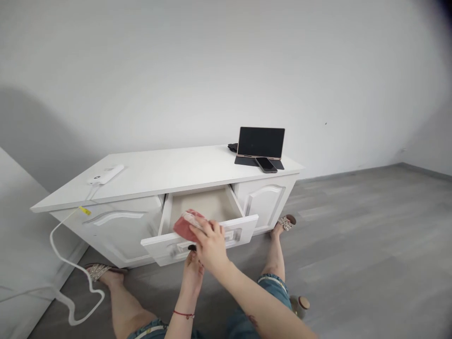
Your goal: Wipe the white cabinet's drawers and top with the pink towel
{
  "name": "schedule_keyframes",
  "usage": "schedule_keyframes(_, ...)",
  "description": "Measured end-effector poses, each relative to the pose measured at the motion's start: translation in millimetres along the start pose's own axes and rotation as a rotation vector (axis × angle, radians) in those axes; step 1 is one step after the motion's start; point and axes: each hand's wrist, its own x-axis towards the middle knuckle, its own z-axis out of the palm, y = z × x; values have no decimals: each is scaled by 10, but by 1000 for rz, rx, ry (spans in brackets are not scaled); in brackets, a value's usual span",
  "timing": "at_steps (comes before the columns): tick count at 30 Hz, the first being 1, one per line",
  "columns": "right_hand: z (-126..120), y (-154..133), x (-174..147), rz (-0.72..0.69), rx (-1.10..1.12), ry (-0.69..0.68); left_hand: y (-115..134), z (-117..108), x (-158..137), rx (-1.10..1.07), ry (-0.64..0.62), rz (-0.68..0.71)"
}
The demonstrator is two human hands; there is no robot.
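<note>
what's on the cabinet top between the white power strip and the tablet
Nothing: in the head view the cabinet top is bare between the white power strip and the tablet.

bare arms, red wrist string [183,314], denim shorts [273,287], studded sandals [286,222]

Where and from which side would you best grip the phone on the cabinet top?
Grip the phone by its two long edges, coming from above at the cabinet's front edge. It lies flat, screen up, in front of the propped tablet, which blocks the back.
</note>
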Motion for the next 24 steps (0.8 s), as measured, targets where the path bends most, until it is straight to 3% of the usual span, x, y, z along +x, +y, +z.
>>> schedule_keyframes(2, -82, 291, -128, 39, -30, 83, -13, -40, 5, -86, -73, -94)
schedule_keyframes(5, -248, 734, -315, 81, -63, 239, -32, -90, 13, -186, -82, -177)
schedule_keyframes(11, -454, 1293, -646, 64, -58, 442, -96, -82, 10, -218, -77, -143)
schedule_keyframes(20, 120, 1326, -752, 18, -65, 664, -128, -65, -26, -220, -113, -113)
schedule_keyframes(24, 268, 1447, -808, -73, -34, 682, -142, -65, -16, -253, -94, -124)
